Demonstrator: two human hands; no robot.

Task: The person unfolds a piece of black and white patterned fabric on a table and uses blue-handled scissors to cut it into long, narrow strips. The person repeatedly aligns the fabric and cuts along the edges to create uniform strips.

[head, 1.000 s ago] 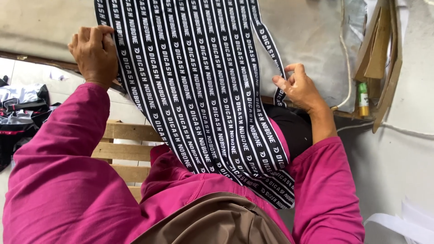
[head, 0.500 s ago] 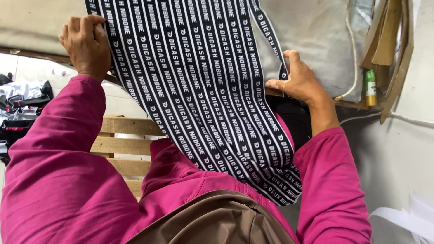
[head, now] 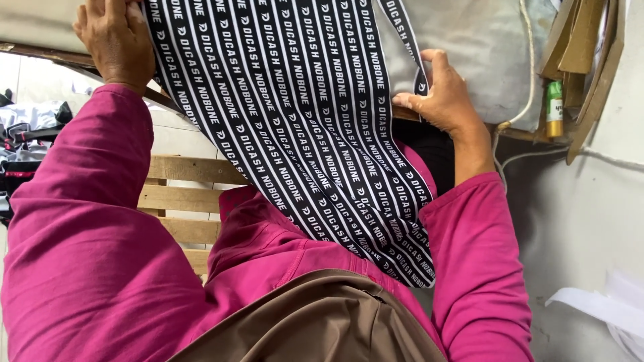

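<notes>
The black fabric with white lettered stripes (head: pixel 295 121) hangs off the padded table (head: pixel 483 60) toward the lap, its length running diagonally between both grips: left hand (head: pixel 117 43) clenched on its far edge, right hand (head: pixel 443 97) pinching the near edge.

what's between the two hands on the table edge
In the head view, the black fabric with white striped lettering spans between the left hand and right hand, draping into the lap.

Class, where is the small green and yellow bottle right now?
In the head view, the bottle stands at the far right, beside the cardboard pieces, right of the right hand.
</notes>
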